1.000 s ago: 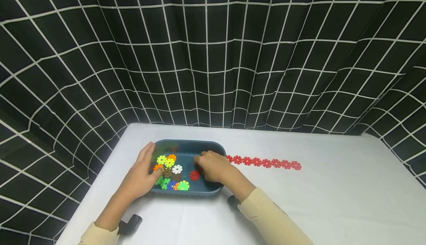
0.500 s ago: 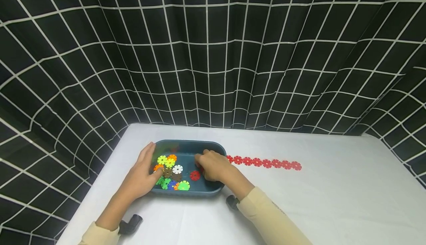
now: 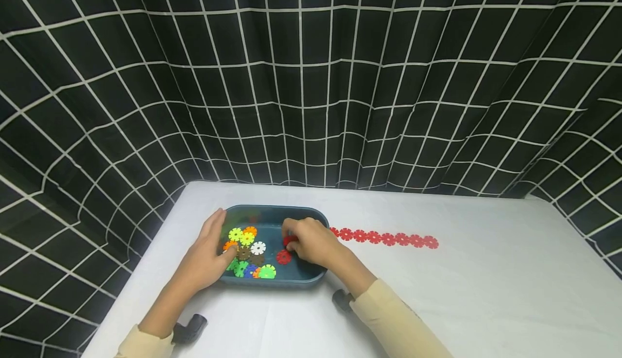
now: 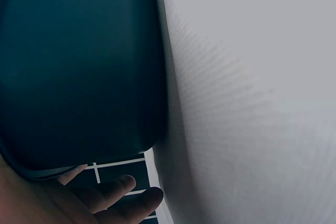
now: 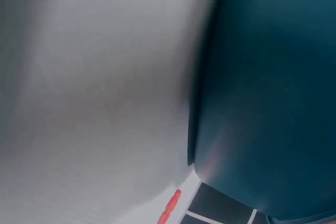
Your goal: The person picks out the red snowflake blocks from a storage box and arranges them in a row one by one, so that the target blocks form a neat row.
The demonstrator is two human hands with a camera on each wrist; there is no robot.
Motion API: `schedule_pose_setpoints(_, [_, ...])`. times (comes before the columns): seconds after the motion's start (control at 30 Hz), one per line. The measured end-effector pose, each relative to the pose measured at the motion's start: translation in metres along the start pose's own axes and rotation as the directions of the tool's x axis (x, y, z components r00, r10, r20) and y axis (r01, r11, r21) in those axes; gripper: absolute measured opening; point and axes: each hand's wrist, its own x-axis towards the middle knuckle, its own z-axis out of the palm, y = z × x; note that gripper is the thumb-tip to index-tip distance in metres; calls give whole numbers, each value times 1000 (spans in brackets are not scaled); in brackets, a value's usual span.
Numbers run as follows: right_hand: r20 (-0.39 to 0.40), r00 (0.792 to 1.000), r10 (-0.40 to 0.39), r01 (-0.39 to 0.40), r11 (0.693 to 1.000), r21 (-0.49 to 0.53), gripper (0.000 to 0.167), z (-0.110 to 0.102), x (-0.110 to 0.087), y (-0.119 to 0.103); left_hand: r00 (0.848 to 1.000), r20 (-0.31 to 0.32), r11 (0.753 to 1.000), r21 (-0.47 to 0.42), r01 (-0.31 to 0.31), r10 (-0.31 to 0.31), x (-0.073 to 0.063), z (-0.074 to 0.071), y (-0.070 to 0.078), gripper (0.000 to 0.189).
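Observation:
A dark teal plastic tub (image 3: 277, 282) stands on the table with several flat, notched snowflake discs in it. My left hand (image 3: 201, 261) holds the tub's left end, thumb over the rim and fingers along the outside; the left wrist view shows those fingers (image 4: 128, 203) reaching past the tub's wall. Inside the tub, my right hand (image 3: 313, 242) has a red snowflake disc (image 3: 288, 240) between thumb and index finger; its other fingers are partly hidden. Another red disc (image 3: 284, 257) lies just below it. Rightward from the tub runs a row of red discs (image 3: 374, 237).
Yellow (image 3: 235, 234), white (image 3: 258, 248), brown (image 3: 244, 252), green (image 3: 267, 271), blue and orange discs lie in the tub's left half. White cloth covers the table (image 3: 486, 271). A black curtain with white grid lines (image 3: 311, 88) hangs behind. Dark devices hang beneath both wrists.
My right hand's index finger and thumb have spread slightly, bringing the red disc between them into view. The left hand and tub stay put.

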Motion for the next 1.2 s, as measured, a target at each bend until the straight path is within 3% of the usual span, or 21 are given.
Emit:
schedule_pose_setpoints(0.23, [-122, 991, -58, 68, 994, 84, 18, 0, 1, 3, 1000, 1, 1000, -7, 4, -4, -2, -1, 0, 82])
schedule_pose_setpoints(0.43, [-161, 987, 13, 31, 963, 268, 16, -2, 2, 3, 1000, -1, 1000, -5, 1, -2, -2, -2, 0, 82])
schedule_pose_setpoints(0.6, [-151, 984, 91, -14, 895, 446, 12, -5, 2, 2, 1000, -5, 1000, -3, 0, 0, -1, -1, -1, 82])
schedule_pose_setpoints(0.77, [-113, 983, 145, -62, 839, 540, 12, -10, 1, 2, 1000, -3, 1000, -8, -3, 3, -1, 0, -2, 82])
schedule_pose_setpoints(1.2, [-55, 982, 181, -114, 795, 596, 15, -21, -9, 7, 1000, -4, 1000, -2, -3, 3, 0, 0, -2, 82])
